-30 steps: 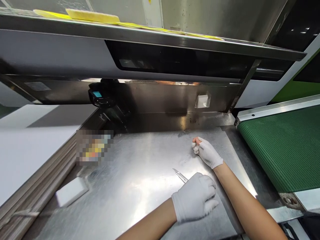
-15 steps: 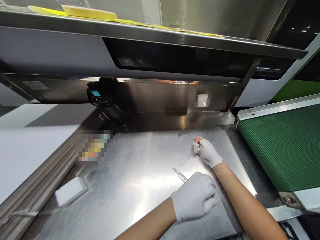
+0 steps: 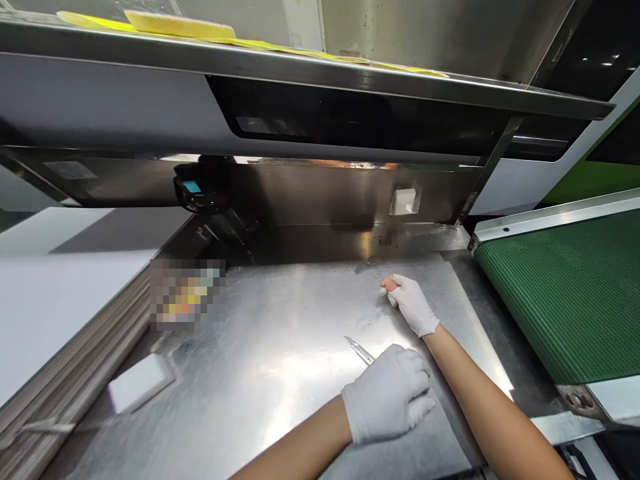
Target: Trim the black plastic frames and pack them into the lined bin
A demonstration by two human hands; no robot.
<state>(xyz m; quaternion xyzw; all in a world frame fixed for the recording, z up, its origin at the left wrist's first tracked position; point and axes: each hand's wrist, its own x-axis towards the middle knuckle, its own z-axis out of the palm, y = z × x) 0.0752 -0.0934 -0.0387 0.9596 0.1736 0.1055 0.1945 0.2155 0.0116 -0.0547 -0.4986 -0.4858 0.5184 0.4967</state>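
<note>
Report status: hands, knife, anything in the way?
Left hand partly covering knife, grip hidden. Right hand curled, farther out. Knife pointing away leftward. White block off left, apart from both hands.

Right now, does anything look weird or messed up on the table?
Yes. The right hand wears a glove with bare fingertips showing, but the left hand looks covered. A knife pokes out beside it, blade bare. Dark smudges mark the metal table near its back. Blurry squares hide something on the picture's left.

Room between knife [image 3: 359,351] and block [image 3: 141,383]
</note>
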